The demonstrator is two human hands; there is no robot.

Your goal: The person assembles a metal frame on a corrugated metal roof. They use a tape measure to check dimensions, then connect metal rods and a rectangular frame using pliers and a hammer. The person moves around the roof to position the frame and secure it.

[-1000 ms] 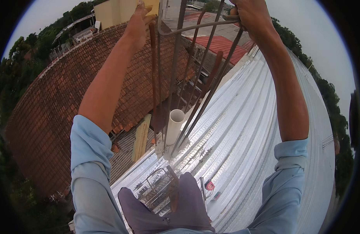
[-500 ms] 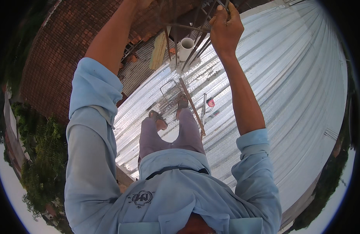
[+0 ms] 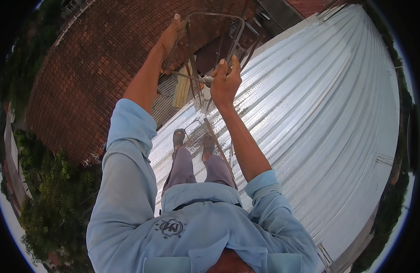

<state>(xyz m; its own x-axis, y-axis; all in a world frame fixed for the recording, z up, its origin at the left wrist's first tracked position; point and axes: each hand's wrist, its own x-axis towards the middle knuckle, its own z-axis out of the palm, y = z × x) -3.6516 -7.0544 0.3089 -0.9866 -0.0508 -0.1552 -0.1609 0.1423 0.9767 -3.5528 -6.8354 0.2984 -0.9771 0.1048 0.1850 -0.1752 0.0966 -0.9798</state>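
Note:
A bent steel rebar stirrup (image 3: 214, 14), a rough square ring, is held up at the top of the view around upright rebars (image 3: 191, 59). My left hand (image 3: 172, 34) is closed on its left side, thumb pointing up. On the near right corner my right hand (image 3: 226, 86) is closed, with the thumb and fingers bent round the bar. The rebars rise from a concrete stub (image 3: 201, 106) at the roof's edge. Beside them a white pipe end (image 3: 206, 93) is partly hidden by my right hand.
Shiny corrugated metal roofing (image 3: 310, 118) spreads under and right of me. Near my feet lie loose stirrups (image 3: 194, 129) and a long thin bar (image 3: 215, 139). A brick-red tiled roof (image 3: 92, 82) is on the left, with a yellowish board (image 3: 182, 91) beyond the edge and trees (image 3: 55, 182) below.
Both hands have come nearer and lower in view, bringing the stirrup fully into sight. My right hand has shifted left. My feet stand further apart from the rebars' base in view.

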